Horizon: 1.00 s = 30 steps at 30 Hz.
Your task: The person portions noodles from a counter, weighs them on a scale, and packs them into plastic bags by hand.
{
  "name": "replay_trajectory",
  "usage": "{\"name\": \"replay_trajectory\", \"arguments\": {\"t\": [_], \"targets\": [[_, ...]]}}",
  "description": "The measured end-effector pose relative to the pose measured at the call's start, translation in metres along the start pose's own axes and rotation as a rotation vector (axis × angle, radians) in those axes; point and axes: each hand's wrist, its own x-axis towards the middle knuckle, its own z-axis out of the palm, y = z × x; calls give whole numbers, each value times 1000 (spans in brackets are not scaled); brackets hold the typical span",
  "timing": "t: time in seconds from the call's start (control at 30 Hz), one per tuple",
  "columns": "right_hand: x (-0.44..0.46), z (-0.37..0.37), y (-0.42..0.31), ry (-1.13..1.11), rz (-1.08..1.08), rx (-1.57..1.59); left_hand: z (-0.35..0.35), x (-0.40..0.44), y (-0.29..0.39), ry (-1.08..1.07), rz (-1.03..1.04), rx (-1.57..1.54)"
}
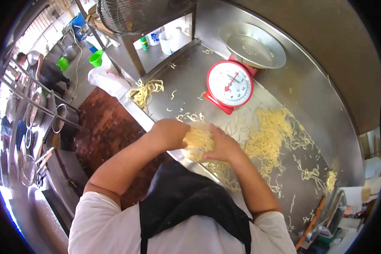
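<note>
Between my two hands, at the front edge of the steel table, is a clear plastic bag of noodles [198,139]. My left hand [170,134] grips the bag from the left, its fingers curled and partly hidden. From the right, my right hand [223,144] presses against the bag with the thumb toward its top. A loose pile of yellow noodles [269,131] lies on the table just right of my right hand. Beyond the bag stands a red dial scale [230,84], with a shallow metal pan [252,45] on it.
A small noodle heap [146,93] sits at the table's left corner, near a white plastic bag [109,81]. Stray noodles dot the steel table [184,82]. A large mesh fan [142,15] stands at the back. Far left, another person [40,70] bends over near green buckets [96,58].
</note>
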Motion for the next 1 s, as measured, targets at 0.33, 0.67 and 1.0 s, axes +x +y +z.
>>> {"name": "replay_trajectory", "arguments": {"t": [0.33, 0.67, 1.0], "targets": [[4, -55, -32, -125, -89, 402, -4, 22, -12, 560, 46, -970], [36, -51, -38, -51, 190, -33, 5, 46, -17, 438, 28, -1102], [25, -64, -51, -424, 219, -372, 2, 42, 0, 349, -13, -1437]]}}
